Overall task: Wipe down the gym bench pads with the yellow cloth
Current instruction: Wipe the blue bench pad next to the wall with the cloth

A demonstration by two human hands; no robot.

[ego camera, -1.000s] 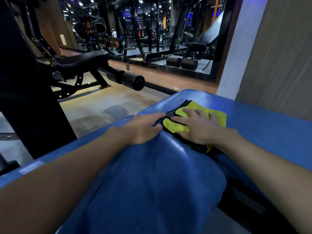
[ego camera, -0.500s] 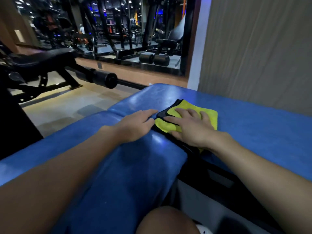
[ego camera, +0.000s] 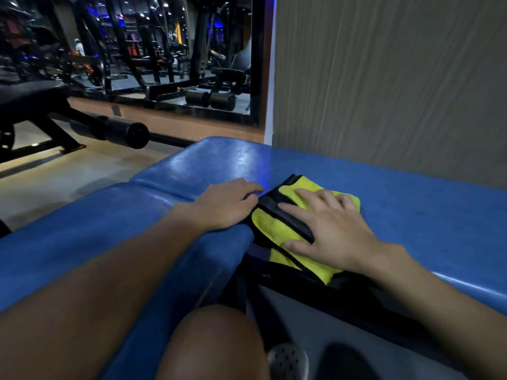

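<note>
The folded yellow cloth (ego camera: 279, 229) with black edging lies across the gap between two blue bench pads. My right hand (ego camera: 329, 231) presses flat on it with spread, straight fingers. The wide blue pad (ego camera: 425, 215) runs to the right under the cloth. My left hand (ego camera: 227, 204) rests palm down on the end of the nearer blue pad (ego camera: 109, 237), its fingertips touching the cloth's black edge. The cloth's lower corner hangs over the dark frame in the gap.
A black bench (ego camera: 33, 105) with a padded roller (ego camera: 123, 131) stands at the left on the tiled floor. A mirror (ego camera: 164, 64) showing gym machines fills the back wall. A grey panelled wall (ego camera: 384, 91) rises behind the wide pad. My knee (ego camera: 214, 344) is below.
The view has swung right and down, so my knee and the gap under the pads show more. The cloth under my right hand has slid slightly toward the near edge.
</note>
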